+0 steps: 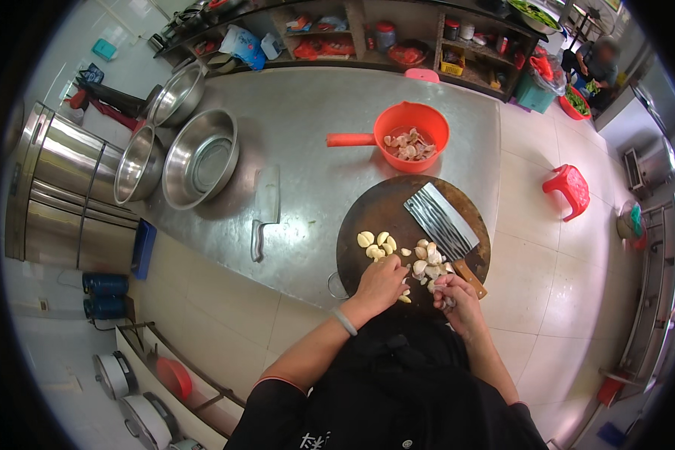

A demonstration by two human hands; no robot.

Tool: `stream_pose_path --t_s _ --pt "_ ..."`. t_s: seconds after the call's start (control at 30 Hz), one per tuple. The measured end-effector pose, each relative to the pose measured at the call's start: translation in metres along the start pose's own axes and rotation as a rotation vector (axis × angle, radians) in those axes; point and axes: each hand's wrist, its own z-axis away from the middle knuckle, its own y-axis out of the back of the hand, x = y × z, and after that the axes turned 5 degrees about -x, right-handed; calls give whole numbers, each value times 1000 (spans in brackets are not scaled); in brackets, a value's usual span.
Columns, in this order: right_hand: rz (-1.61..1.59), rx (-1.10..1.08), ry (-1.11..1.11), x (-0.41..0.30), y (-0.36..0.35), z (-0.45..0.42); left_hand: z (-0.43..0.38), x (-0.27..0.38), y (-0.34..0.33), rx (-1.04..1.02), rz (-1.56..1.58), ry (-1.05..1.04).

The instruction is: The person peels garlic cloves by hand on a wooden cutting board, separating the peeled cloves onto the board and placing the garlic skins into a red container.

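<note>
A round wooden chopping board (365,211) lies before me. My left hand (381,286), its fingers curled down, is just below a group of peeled garlic cloves (378,245); what lies under its fingertips is hidden. My right hand (460,306) pinches papery garlic skin (448,302) at the board's near edge. Directly above that hand are unpeeled garlic cloves (426,260) in a loose heap. A cleaver (442,222) with a patterned blade lies beside them, its wooden handle (470,279) pointing towards me on the right.
A red plastic ladle (411,136) holding garlic skins stands beyond the board. Another cleaver (267,197) lies on the steel table (309,129). Steel basins (202,157) occupy its left end. A red stool (568,190) stands on the floor at right; a person (596,64) sits farther back.
</note>
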Motion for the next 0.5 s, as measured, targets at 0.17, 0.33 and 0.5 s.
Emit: stream_pose_path --t_s 0.17,0.33,0.5 --pt "64 -8 -14 -5 -11 3 -7 -5 -16 -74 -96 -17" --pt "169 30 -11 13 5 -4 -10 4 -10 -14 39 -60" --pt "311 41 -25 17 3 -9 -9 19 16 56 418 164"
